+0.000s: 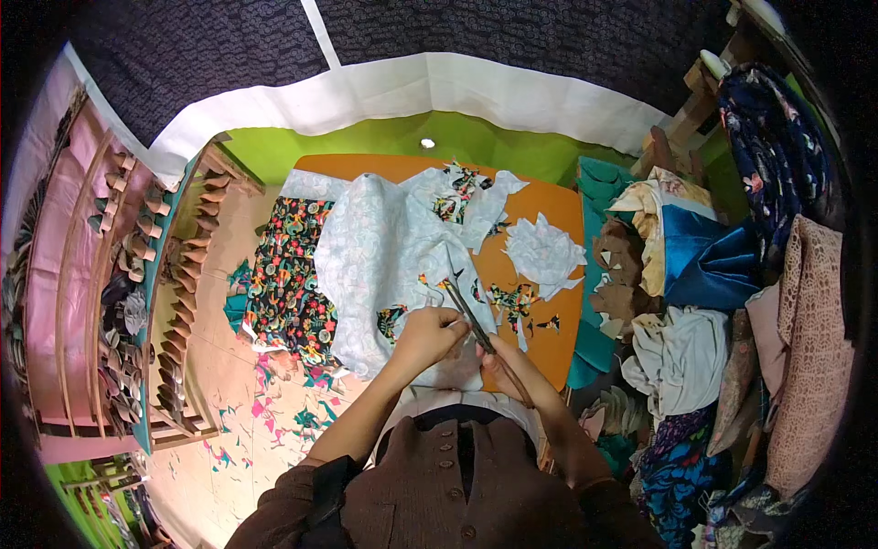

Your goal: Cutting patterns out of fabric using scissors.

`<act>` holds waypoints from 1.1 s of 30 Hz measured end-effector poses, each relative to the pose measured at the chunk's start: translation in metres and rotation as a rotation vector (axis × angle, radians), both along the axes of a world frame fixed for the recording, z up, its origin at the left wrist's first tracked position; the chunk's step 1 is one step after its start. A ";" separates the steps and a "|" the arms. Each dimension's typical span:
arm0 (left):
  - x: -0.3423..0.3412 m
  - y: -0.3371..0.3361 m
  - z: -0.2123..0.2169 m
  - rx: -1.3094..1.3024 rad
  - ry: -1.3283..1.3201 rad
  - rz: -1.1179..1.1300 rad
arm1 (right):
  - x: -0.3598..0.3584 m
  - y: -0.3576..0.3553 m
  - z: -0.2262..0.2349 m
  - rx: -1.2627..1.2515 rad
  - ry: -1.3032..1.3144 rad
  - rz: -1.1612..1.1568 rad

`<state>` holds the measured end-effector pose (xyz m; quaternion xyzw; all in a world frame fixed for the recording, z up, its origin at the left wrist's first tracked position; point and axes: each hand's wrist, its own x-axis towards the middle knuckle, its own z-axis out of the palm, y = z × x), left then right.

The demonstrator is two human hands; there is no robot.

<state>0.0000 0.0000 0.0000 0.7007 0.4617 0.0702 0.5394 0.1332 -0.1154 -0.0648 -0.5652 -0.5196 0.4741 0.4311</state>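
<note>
My right hand (501, 368) grips a pair of long dark scissors (468, 316) whose blades point away from me over the cloth. Close to the blades, my left hand (428, 340) is closed, its fingers pinching the pale back of the fabric (361, 256). That fabric spreads in folds over an orange table (549, 197). Its printed side, black with bright flowers (291, 284), hangs off the table's left edge. Several cut pale pieces (544, 254) lie stacked at the right. Small printed scraps (514, 304) are scattered just beyond my right hand.
To the left, a wooden rack (183, 302) carries rows of shoe-like forms. Offcuts (265, 393) litter the floor at the left. Heaped fabrics, including a blue satin piece (704, 256) and a white cloth (679, 357), stand close at the right. A green wall (366, 139) lies behind the table.
</note>
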 end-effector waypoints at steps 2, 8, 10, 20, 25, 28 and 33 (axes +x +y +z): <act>0.002 -0.001 0.004 0.012 -0.003 -0.007 | 0.002 0.000 -0.006 -0.034 0.041 -0.011; 0.007 -0.010 -0.009 0.057 -0.069 0.033 | 0.019 -0.004 -0.001 -0.058 -0.011 0.019; 0.009 -0.012 -0.012 -0.020 -0.118 0.078 | 0.018 -0.001 0.002 -0.082 -0.049 -0.059; -0.002 -0.002 -0.046 -0.614 -0.499 0.523 | 0.040 0.010 -0.059 -0.338 -0.914 -0.123; -0.002 -0.003 -0.050 -0.796 -0.682 0.585 | 0.036 0.008 -0.065 -0.309 -0.861 -0.132; 0.002 -0.005 -0.052 -0.771 -0.675 0.556 | 0.037 0.004 -0.065 -0.310 -0.835 -0.112; 0.017 -0.006 -0.056 -0.786 -0.688 0.521 | 0.040 -0.003 -0.064 -0.329 -0.795 -0.114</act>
